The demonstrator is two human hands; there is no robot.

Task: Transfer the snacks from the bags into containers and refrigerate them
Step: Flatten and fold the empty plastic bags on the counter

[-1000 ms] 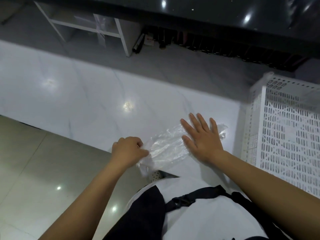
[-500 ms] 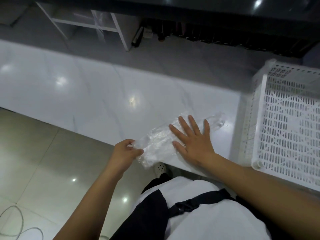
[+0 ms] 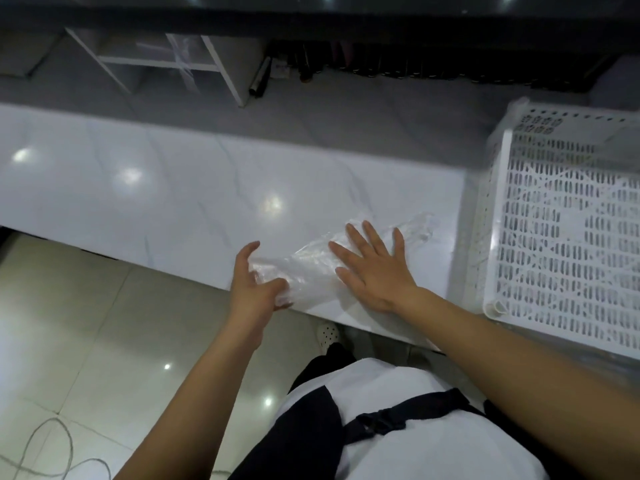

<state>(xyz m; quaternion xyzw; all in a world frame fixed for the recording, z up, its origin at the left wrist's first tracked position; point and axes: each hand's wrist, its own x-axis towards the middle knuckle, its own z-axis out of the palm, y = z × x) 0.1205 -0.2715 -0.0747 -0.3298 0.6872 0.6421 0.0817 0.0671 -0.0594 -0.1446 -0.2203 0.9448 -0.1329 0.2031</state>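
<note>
On the bench [image 3: 173, 202] my left hand [image 3: 254, 282] grips the bag [image 3: 311, 268] looser now; my right hand [image 3: 374, 268] still presses flat. One bag; one crate [image 3: 554, 237] at 3 o'clock.

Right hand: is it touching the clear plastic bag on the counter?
Touching. The head view shows the right hand lying flat, fingers spread, on the clear plastic bag, with no gap.

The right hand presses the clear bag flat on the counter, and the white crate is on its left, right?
Not quite. The head view shows the white crate to the right of the right hand, which does press the clear bag flat on the counter.
</note>
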